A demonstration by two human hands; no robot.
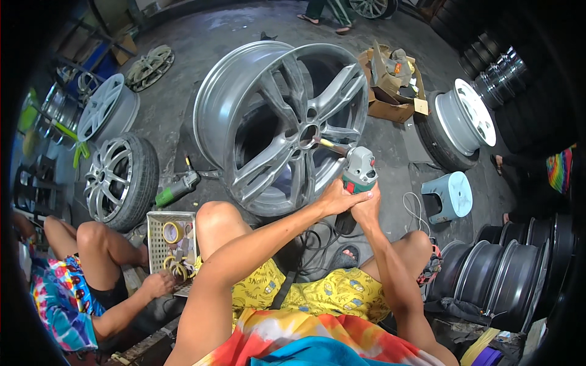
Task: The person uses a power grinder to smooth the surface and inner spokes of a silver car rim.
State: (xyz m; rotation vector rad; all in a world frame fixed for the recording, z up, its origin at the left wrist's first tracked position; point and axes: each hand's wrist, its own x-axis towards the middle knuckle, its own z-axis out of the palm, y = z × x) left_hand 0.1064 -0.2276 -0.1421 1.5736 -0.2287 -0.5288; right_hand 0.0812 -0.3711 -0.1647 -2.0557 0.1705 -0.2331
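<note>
A large bare-metal alloy wheel rim [282,145] with several twin spokes stands upright before my knees, its spoked face turned toward me. Both my hands are closed around a grey and green angle grinder [360,169]. My left hand [332,198] wraps the near left side of its body. From the right, my right hand [367,206] grips the lower body, thumb across it. A thin rod with a yellowish tip [329,144] runs from the grinder head to the hub area of the rim. Whether the tip touches the metal I cannot tell.
At left, another person's hand [159,283] reaches into a cream plastic basket [156,241] with tape rolls. A second grinder [178,188] lies on the floor near a tyred wheel [119,180]. To the right are a blue stool [448,196], cardboard box [390,110] and stacked rims [482,268].
</note>
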